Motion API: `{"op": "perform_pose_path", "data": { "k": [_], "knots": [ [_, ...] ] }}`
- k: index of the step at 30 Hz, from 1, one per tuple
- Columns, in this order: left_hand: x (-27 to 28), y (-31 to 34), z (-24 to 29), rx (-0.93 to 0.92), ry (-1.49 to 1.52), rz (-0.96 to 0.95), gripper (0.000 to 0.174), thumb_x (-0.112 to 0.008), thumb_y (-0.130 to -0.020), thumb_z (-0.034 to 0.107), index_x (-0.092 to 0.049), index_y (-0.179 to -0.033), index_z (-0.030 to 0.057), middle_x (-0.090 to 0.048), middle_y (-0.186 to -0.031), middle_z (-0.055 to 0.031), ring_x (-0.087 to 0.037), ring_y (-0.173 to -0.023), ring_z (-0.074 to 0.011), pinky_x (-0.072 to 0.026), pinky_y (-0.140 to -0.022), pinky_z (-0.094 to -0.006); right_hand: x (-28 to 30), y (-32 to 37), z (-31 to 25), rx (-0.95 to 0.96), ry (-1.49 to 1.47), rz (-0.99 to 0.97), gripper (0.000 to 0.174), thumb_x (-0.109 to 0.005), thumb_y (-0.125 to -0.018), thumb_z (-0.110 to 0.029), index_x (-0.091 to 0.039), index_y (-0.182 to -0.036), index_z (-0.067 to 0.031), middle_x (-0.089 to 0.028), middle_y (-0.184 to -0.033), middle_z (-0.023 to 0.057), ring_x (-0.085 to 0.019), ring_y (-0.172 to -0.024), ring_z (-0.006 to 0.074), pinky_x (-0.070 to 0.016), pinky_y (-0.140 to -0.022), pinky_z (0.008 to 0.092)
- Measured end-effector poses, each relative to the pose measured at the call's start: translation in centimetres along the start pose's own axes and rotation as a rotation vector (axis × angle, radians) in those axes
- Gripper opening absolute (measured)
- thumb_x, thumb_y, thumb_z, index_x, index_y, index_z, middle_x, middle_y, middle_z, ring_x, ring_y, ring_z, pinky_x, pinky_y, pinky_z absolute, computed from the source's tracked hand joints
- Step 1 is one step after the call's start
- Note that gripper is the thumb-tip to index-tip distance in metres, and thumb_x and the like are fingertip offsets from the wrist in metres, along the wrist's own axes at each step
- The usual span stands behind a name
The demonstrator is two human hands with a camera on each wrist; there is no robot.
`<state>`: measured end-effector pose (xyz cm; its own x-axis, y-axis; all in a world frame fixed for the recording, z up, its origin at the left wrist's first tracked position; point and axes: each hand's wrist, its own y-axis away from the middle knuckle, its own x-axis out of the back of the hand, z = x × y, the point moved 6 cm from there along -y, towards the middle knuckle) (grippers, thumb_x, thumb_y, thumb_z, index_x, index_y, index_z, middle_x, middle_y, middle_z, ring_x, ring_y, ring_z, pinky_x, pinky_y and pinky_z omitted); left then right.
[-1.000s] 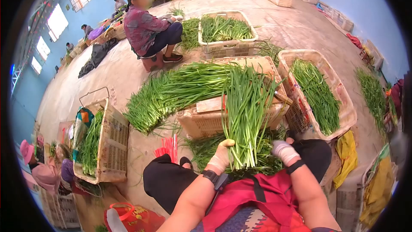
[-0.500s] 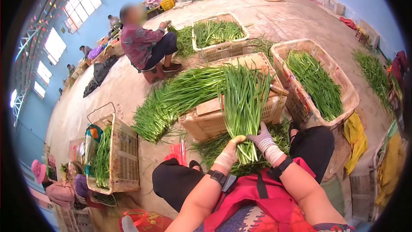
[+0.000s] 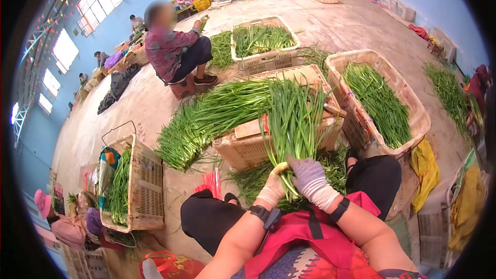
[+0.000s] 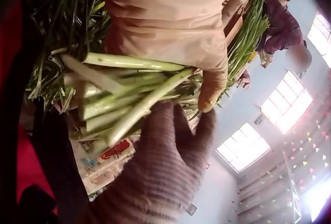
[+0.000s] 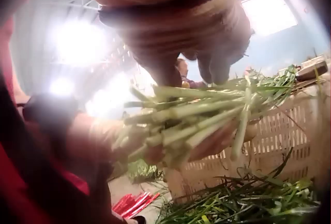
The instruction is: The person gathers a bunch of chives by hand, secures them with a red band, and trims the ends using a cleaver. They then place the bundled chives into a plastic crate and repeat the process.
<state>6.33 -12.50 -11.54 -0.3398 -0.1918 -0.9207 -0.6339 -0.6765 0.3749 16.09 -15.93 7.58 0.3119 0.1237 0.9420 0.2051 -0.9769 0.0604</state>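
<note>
My left hand, in a pale glove, grips a bunch of garlic chives near its pale stalk ends. The long leaves lie away from me over the crate ahead. My right hand, in a grey-striped glove, reaches across the bunch from the right. In the left wrist view its fingers are spread, fingertips right at the stalks. From the right wrist view, these fingers point down close over the stalk ends.
An upturned crate with a wooden board bears a heap of chives. Filled crates stand right, left and behind. Red strips lie on the floor. A seated person works ahead.
My right hand came in from the right to the stalk ends, then moved left and up over the bunch. The left hand keeps its hold. The seated person's hands have risen.
</note>
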Motion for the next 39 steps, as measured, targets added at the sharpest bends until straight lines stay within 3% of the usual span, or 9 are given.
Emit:
{"op": "perform_pose_path", "data": {
  "k": [4,8,12,19,23,27,32,34,39],
  "knots": [
    [-3.6,1.7,-0.8,0.079,0.048,-0.107,0.043,-0.073,-0.086,0.023,-0.06,-0.124,0.006,-0.068,-0.115,-0.0164,-0.065,-0.105,-0.034,-0.0527,-0.094,-0.0554,-2.7,-1.1,3.4,-0.146,-0.374,0.104,0.058,-0.068,-0.081,-0.009,-0.049,-0.135,-0.0046,-0.068,-0.103,0.0153,-0.066,-0.091,0.0335,-0.0533,-0.076,0.0412],
    [-6.4,2.2,-1.1,0.091,0.079,-0.219,0.058,-0.075,-0.087,0.029,-0.054,-0.135,0.0051,-0.066,-0.122,-0.0175,-0.065,-0.109,-0.0336,-0.0533,-0.096,-0.0548,-8.6,-1.5,7.7,-0.284,-1.905,0.456,0.043,-0.06,-0.089,0.002,-0.049,-0.131,0.0035,-0.065,-0.112,0.0129,-0.066,-0.097,0.0214,-0.0552,-0.082,0.035],
    [-4.7,1.0,-1.6,0.126,0.039,-0.163,0.051,-0.076,-0.087,0.027,-0.057,-0.13,0.0052,-0.068,-0.118,-0.0146,-0.067,-0.103,-0.0313,-0.0557,-0.091,-0.0526,-9.3,-1.4,7.1,-0.25,-2.177,0.314,0.042,-0.061,-0.093,0.002,-0.045,-0.131,0.004,-0.064,-0.109,0.0135,-0.064,-0.097,0.0228,-0.0543,-0.091,0.0357],
    [-4.6,-0.1,-2.7,0.206,-0.011,-0.175,0.042,-0.076,-0.087,0.027,-0.063,-0.121,0.0043,-0.069,-0.114,-0.015,-0.067,-0.102,-0.0326,-0.0555,-0.092,-0.0537,-8.8,-1.2,7.0,-0.25,-1.403,0.307,0.041,-0.062,-0.091,0.0,-0.05,-0.13,-0.0011,-0.064,-0.097,0.0067,-0.061,-0.091,0.0168,-0.0515,-0.082,0.0293],
    [-3.7,-0.7,-3.5,0.251,0.036,-0.109,0.041,-0.075,-0.087,0.023,-0.062,-0.118,-0.0006,-0.069,-0.114,-0.0174,-0.067,-0.104,-0.0325,-0.0546,-0.093,-0.0533,-1.7,2.0,3.2,-0.002,-0.595,0.524,0.038,-0.07,-0.077,0.003,-0.065,-0.114,-0.0066,-0.065,-0.091,0.0128,-0.062,-0.083,0.0273,-0.0514,-0.077,0.037],
    [-2.5,-1.4,-2.9,0.282,-0.104,-0.105,0.044,-0.074,-0.088,0.025,-0.06,-0.119,-0.0021,-0.068,-0.11,-0.0173,-0.066,-0.101,-0.0299,-0.0559,-0.092,-0.0462,-2.1,2.8,2.9,0.081,-0.49,0.503,0.04,-0.074,-0.07,0.0,-0.07,-0.108,-0.0099,-0.066,-0.092,0.0108,-0.061,-0.088,0.0327,-0.0496,-0.081,0.0411],
    [-2.0,-0.6,-1.3,0.101,-0.32,0.183,0.026,-0.067,-0.088,0.018,-0.063,-0.109,0.0025,-0.069,-0.097,-0.0108,-0.066,-0.081,-0.0221,-0.0598,-0.076,-0.0379,4.6,5.3,1.4,0.238,-0.63,0.762,0.052,-0.071,-0.065,0.016,-0.058,-0.109,-0.0079,-0.058,-0.097,0.0081,-0.062,-0.081,0.0225,-0.052,-0.071,0.036],
    [-3.5,0.8,-0.9,0.051,-0.398,0.261,0.024,-0.066,-0.087,0.015,-0.063,-0.108,0.0042,-0.069,-0.094,-0.0078,-0.066,-0.075,-0.0184,-0.061,-0.071,-0.0356,9.0,5.2,4.2,-0.051,-1.64,0.685,0.03,-0.068,-0.086,0.002,-0.055,-0.111,-0.0065,-0.058,-0.099,0.0068,-0.061,-0.081,0.016,-0.0575,-0.063,0.0254],
    [-3.2,0.9,-0.2,0.076,-0.405,0.211,0.027,-0.069,-0.086,0.016,-0.063,-0.109,0.0043,-0.07,-0.098,-0.0075,-0.066,-0.076,-0.0178,-0.0609,-0.07,-0.0361,9.8,3.4,17.5,-0.195,-1.504,1.073,0.027,-0.063,-0.091,0.002,-0.059,-0.117,-0.0037,-0.064,-0.099,0.0048,-0.063,-0.078,0.0139,-0.0538,-0.068,0.0262]
  ]
}}
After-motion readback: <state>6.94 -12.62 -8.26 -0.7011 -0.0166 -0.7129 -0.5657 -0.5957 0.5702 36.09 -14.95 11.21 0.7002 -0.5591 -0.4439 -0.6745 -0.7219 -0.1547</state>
